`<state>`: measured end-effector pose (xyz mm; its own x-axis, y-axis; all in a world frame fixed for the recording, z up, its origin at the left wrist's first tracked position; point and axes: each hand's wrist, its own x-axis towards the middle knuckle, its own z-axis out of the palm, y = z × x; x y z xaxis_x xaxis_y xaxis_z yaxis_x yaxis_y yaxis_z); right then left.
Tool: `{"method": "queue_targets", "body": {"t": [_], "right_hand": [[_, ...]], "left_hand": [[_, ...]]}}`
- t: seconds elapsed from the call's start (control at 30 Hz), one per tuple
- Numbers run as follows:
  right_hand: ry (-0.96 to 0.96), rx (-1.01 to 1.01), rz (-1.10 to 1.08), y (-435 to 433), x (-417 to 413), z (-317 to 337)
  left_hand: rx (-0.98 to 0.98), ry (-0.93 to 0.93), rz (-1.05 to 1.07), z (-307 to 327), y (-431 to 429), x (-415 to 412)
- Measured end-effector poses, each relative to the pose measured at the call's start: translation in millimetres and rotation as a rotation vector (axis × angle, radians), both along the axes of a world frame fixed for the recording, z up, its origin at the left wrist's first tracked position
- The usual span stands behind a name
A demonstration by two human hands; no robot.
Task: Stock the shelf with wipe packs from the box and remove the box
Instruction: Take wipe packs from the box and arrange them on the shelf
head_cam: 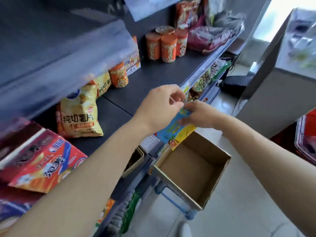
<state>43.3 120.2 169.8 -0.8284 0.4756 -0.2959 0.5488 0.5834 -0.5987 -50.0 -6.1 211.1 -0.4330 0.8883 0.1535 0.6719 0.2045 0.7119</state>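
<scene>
Both my hands hold a blue and yellow wipe pack with a cartoon print, at the front edge of the dark shelf. My left hand pinches its upper end with fingers and thumb. My right hand grips it from the right side. Below the pack stands an open brown cardboard box; its inside looks bare. The box rests on a blue-legged stool or cart.
The shelf carries yellow chip bags, orange canisters, a red carton and a bare stretch in the middle. Lower shelves hold more goods. A grey counter stands to the right across a tiled floor.
</scene>
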Motion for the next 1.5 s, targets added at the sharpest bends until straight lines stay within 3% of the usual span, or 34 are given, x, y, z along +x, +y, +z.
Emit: {"method": "queue_targets", "body": {"t": [0.23,0.37,0.47,0.6,0.9,1.13,1.5], "right_hand": [[0.515,-0.218,0.030,-66,2,172],[0.765,-0.386,0.125,-108,-34,224],[0.866,-0.400,0.156,-147,-75,240],[0.864,-0.415,0.199,-195,-135,237],[0.619,-0.577,0.176,-251,-231,192],[0.635,-0.187,0.136,-258,-260,185],[0.615,-0.078,0.180,-257,-264,181]], "left_hand": [[0.406,0.212,0.077,142,-76,-1],[0.564,0.393,0.230,196,-139,-21],[0.591,0.470,0.406,215,-188,-42],[0.531,0.486,0.622,219,-247,-71],[0.387,0.429,0.934,202,-342,-105],[0.317,0.442,1.003,192,-361,-110],[0.219,0.379,0.943,180,-342,-117]]}}
